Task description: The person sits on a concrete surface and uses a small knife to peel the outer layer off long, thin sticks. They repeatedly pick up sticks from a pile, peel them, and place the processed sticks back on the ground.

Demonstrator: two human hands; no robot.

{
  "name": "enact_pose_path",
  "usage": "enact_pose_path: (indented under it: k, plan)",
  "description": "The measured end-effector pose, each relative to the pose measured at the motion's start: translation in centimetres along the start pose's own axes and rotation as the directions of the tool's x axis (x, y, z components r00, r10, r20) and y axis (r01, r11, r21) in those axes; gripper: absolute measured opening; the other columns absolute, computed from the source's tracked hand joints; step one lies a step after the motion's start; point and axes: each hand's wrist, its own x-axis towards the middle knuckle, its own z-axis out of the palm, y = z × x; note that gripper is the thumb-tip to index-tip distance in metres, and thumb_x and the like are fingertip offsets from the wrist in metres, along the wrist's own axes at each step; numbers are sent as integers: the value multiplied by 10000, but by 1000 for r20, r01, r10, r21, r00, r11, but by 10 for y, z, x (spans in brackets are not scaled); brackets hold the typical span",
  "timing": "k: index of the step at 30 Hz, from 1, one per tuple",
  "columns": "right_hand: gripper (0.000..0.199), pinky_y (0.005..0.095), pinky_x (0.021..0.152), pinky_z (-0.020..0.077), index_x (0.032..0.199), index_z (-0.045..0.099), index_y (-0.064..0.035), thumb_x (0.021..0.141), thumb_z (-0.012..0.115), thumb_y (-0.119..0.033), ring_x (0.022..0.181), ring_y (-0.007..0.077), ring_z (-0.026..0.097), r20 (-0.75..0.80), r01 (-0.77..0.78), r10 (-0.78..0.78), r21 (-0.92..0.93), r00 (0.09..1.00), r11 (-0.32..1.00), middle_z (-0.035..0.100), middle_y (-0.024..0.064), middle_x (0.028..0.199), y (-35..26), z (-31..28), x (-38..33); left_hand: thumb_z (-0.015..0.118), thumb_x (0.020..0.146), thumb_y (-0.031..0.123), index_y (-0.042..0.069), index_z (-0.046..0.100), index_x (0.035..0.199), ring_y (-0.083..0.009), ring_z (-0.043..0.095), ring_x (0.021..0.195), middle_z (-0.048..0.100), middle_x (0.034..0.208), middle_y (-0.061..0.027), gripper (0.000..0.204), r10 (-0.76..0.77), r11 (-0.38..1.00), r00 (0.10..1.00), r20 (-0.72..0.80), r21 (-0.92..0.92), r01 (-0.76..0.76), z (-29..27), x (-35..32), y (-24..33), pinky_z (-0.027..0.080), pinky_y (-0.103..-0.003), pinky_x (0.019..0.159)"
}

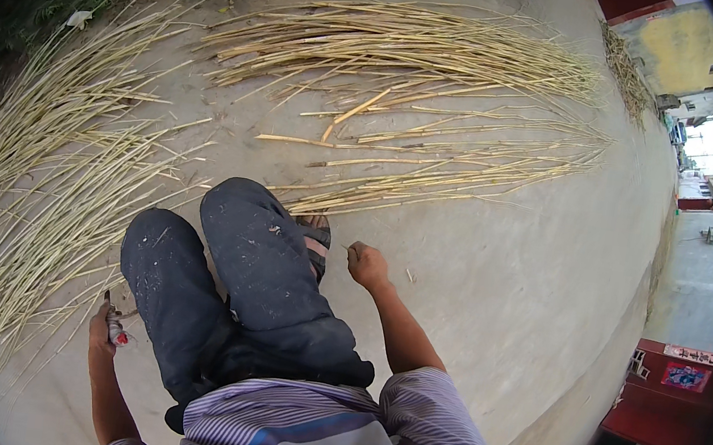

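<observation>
I am seated or squatting low, and my dark trousered knees fill the middle of the view. Beside the left knee, my left hand (100, 326) is closed around something with a dark tip; white and red material shows at its fingers, too small to name. It is close to the pale stalks (53, 273) lying on the left. My right hand (367, 264) is curled into a fist right of my sandalled foot (315, 240). A thin bit seems to stick out from its fingers, but I cannot make it out. Ahead, thin yellow stalks (452, 177) lie in a loose fan.
A thick bundle of long stalks (398, 43) lies across the concrete ground (493, 277) farther ahead. Green plants and litter (70, 5) line the far left edge. More dry stalks (623, 78) lie at the far right, before buildings and a red doorway (666, 398).
</observation>
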Motion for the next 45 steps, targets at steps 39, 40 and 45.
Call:
enact_pose_path:
  k: [39,40,45]
  plan:
    - [140,418,823,458,837,676,-98,699,649,-111,970,311,562,127,289,-259,-395,957,872,599,118,952,34,82,212,627,889,155,3,512,1284,-195,592,1064,611,1193,-110,438,-40,956,998,51,292,24,2,-134,-90,481,-318,883]
    - [81,415,823,441,769,671,-103,697,641,-120,942,301,557,27,307,-323,-395,946,866,598,109,905,34,80,212,627,889,154,4,512,1284,-195,592,1066,611,1195,-110,438,-14,949,997,73,316,-10,1,-132,-92,480,-318,885]
    - [68,425,847,385,732,650,-117,693,595,-122,881,278,539,-189,412,-508,-386,840,826,586,80,810,13,29,210,630,891,145,5,513,1284,-196,589,1075,608,1205,-108,433,107,903,975,193,392,-176,-4,-125,-97,474,-318,897]
